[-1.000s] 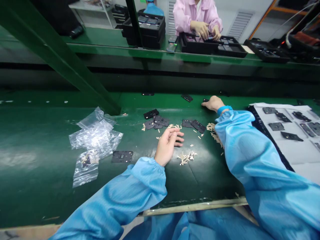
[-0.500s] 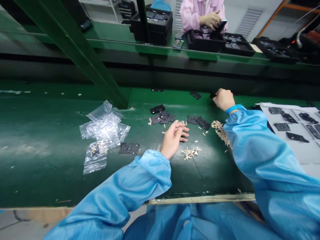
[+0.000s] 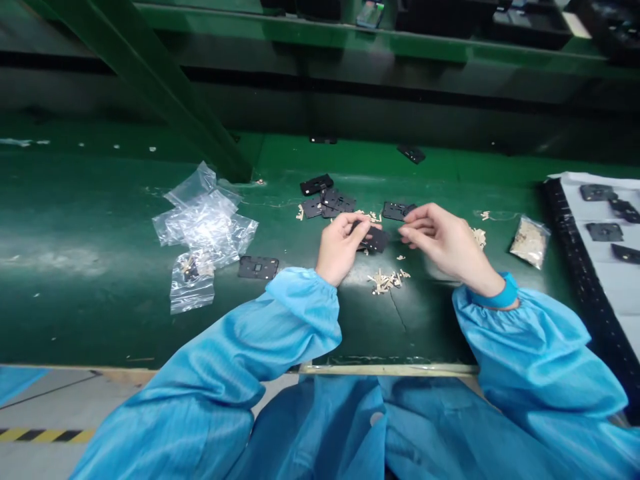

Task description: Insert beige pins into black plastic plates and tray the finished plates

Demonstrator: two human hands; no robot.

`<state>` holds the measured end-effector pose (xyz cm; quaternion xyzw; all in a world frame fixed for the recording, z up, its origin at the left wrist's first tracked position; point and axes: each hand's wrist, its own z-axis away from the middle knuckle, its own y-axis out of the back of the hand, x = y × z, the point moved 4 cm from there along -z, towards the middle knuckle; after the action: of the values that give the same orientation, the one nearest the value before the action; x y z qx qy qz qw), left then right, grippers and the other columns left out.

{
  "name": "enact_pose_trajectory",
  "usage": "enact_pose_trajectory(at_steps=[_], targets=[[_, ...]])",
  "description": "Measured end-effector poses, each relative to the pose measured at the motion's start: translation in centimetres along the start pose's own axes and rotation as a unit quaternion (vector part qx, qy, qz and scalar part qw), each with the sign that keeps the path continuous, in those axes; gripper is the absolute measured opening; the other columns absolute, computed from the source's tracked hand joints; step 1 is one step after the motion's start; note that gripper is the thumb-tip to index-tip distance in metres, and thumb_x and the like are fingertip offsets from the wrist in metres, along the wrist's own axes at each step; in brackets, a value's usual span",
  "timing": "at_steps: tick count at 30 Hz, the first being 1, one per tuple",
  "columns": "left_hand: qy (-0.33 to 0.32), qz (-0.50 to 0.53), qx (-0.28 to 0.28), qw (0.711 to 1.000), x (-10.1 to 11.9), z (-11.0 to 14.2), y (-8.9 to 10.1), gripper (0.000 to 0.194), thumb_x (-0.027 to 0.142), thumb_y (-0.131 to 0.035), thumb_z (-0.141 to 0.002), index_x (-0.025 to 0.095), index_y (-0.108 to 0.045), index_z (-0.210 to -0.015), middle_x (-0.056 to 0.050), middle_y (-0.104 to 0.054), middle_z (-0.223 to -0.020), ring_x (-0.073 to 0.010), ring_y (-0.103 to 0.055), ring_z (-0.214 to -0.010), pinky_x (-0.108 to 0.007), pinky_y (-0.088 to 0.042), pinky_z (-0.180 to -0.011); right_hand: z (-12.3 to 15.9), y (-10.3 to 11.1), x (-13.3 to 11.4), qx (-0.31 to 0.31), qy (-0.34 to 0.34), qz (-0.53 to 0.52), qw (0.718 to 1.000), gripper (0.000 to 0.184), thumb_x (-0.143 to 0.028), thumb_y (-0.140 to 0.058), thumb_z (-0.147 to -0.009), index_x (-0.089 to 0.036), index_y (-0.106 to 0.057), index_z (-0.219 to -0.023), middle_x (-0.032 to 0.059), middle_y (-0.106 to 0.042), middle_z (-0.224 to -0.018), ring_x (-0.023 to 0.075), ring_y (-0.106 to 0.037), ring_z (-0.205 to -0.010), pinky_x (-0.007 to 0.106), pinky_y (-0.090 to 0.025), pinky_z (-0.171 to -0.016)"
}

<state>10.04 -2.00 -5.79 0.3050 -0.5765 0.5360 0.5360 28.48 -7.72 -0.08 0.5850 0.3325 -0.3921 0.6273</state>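
Note:
My left hand (image 3: 342, 245) is closed on a thin black plastic plate (image 3: 373, 238), held by one end above the bench. Just right of that plate, my right hand (image 3: 440, 241) has its fingers curled and slightly apart, with nothing visible between them. A small pile of pale, short strips (image 3: 387, 281) lies below the hands. Behind my left hand are several overlapping black plates (image 3: 339, 201). Another black plate (image 3: 395, 211) lies behind my right fingertips, partly hidden by them. More strips (image 3: 479, 237) show past my right wrist.
Clear zip bags (image 3: 210, 227) lie at left, beside a single black plate (image 3: 258, 267). A filled bag of strips (image 3: 531, 241) rests at right, near a white-lined tray (image 3: 617, 267) holding black parts. A green post (image 3: 165, 93) rises at the back left.
My right hand has come back from the far right to beside my left hand. A black plate is now in my left hand, which was empty. The view has tilted down.

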Motion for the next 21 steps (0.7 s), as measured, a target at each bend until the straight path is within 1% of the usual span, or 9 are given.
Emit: enact_pose_trajectory(at_steps=[2, 4, 6, 9, 11, 13, 15, 19, 21], targets=[[-0.004, 0.007, 0.029, 1.000, 0.2, -0.2, 0.3, 0.028, 0.044, -0.073, -0.089, 0.019, -0.065, -0.100, -0.005, -0.074, -0.090, -0.0158, -0.069, -0.077, -0.025, -0.058, -0.062, 0.5, 0.7, 0.3, -0.029, 0.004, 0.042, 0.999, 0.024, -0.047, -0.070, -0.091, -0.023, -0.066, -0.095, 0.0048, -0.073, -0.085, 0.0198, -0.070, -0.072, 0.033, -0.056, -0.067], [-0.006, 0.010, 0.043, 0.999, 0.3, -0.4, 0.5, 0.027, 0.046, -0.070, -0.091, 0.021, -0.066, -0.101, -0.003, -0.068, -0.087, -0.0152, -0.065, -0.073, -0.026, -0.058, -0.060, 1.3, 0.6, 0.4, -0.094, 0.014, 0.091, 0.991, 0.021, -0.044, -0.067, -0.093, -0.023, -0.069, -0.089, 0.0032, -0.072, -0.079, 0.0184, -0.066, -0.068, 0.032, -0.051, -0.065], [-0.004, 0.012, 0.052, 0.999, 0.5, -0.4, 0.7, 0.024, 0.044, -0.069, -0.092, 0.022, -0.068, -0.101, -0.002, -0.062, -0.087, -0.0142, -0.060, -0.072, -0.029, -0.060, -0.062, 2.0, 0.3, 0.4, -0.144, 0.040, 0.140, 0.979, 0.016, -0.038, -0.066, -0.094, -0.024, -0.071, -0.090, 0.0028, -0.071, -0.082, 0.0174, -0.063, -0.069, 0.031, -0.048, -0.066], [0.011, 0.020, 0.058, 0.998, 0.5, -0.5, 0.8, 0.019, 0.037, -0.070, -0.092, 0.022, -0.069, -0.103, -0.003, -0.058, -0.090, -0.0134, -0.056, -0.073, -0.028, -0.061, -0.063, 2.8, -0.3, 0.9, -0.192, 0.076, 0.172, 0.963, 0.010, -0.032, -0.065, -0.095, -0.024, -0.072, -0.094, 0.0038, -0.069, -0.090, 0.0170, -0.060, -0.073, 0.031, -0.047, -0.069], [0.029, 0.034, 0.048, 0.998, 0.4, -0.6, 0.8, 0.019, 0.029, -0.068, -0.091, 0.022, -0.068, -0.108, -0.003, -0.059, -0.093, -0.0139, -0.057, -0.075, -0.026, -0.059, -0.060, 2.9, -0.5, 1.4, -0.204, 0.084, 0.176, 0.959, 0.010, -0.031, -0.068, -0.093, -0.024, -0.071, -0.101, 0.0045, -0.067, -0.095, 0.0178, -0.060, -0.078, 0.031, -0.047, -0.072], [0.041, 0.043, 0.039, 0.997, 0.4, -0.6, 0.8, 0.025, 0.022, -0.068, -0.088, 0.023, -0.066, -0.113, -0.004, -0.062, -0.099, -0.0148, -0.059, -0.078, -0.024, -0.056, -0.057, 2.9, -0.6, 1.9, -0.202, 0.094, 0.184, 0.957, 0.016, -0.031, -0.071, -0.092, -0.025, -0.069, -0.107, 0.0048, -0.065, -0.099, 0.0188, -0.060, -0.081, 0.031, -0.047, -0.073], [0.041, 0.042, 0.033, 0.998, 0.3, -0.5, 0.9, 0.032, 0.021, -0.070, -0.085, 0.023, -0.064, -0.116, -0.005, -0.065, -0.106, -0.0158, -0.062, -0.083, -0.022, -0.054, -0.057, 3.0, -0.8, 2.4, -0.201, 0.103, 0.185, 0.957, 0.016, -0.030, -0.070, -0.093, -0.026, -0.067, -0.109, 0.0048, -0.064, -0.100, 0.0195, -0.061, -0.084, 0.032, -0.047, -0.074], [0.030, 0.038, 0.010, 0.999, 0.2, -0.4, 0.8, 0.036, 0.025, -0.076, -0.082, 0.021, -0.066, -0.117, -0.005, -0.069, -0.101, -0.0153, -0.065, -0.089, -0.023, -0.056, -0.070, 2.9, -1.1, 3.0, -0.202, 0.102, 0.173, 0.958, 0.003, -0.029, -0.066, -0.095, -0.026, -0.066, -0.097, 0.0046, -0.065, -0.098, 0.0198, -0.060, -0.082, 0.032, -0.047, -0.071], [0.014, 0.024, 0.006, 1.000, 0.3, -0.4, 0.8, 0.034, 0.026, -0.077, -0.082, 0.020, -0.068, -0.114, -0.005, -0.069, -0.098, -0.0155, -0.065, -0.091, -0.024, -0.058, -0.077, 2.7, -1.0, 3.2, -0.208, 0.095, 0.165, 0.960, 0.007, -0.030, -0.065, -0.095, -0.026, -0.066, -0.090, 0.0038, -0.065, -0.093, 0.0190, -0.059, -0.077, 0.032, -0.045, -0.068]])
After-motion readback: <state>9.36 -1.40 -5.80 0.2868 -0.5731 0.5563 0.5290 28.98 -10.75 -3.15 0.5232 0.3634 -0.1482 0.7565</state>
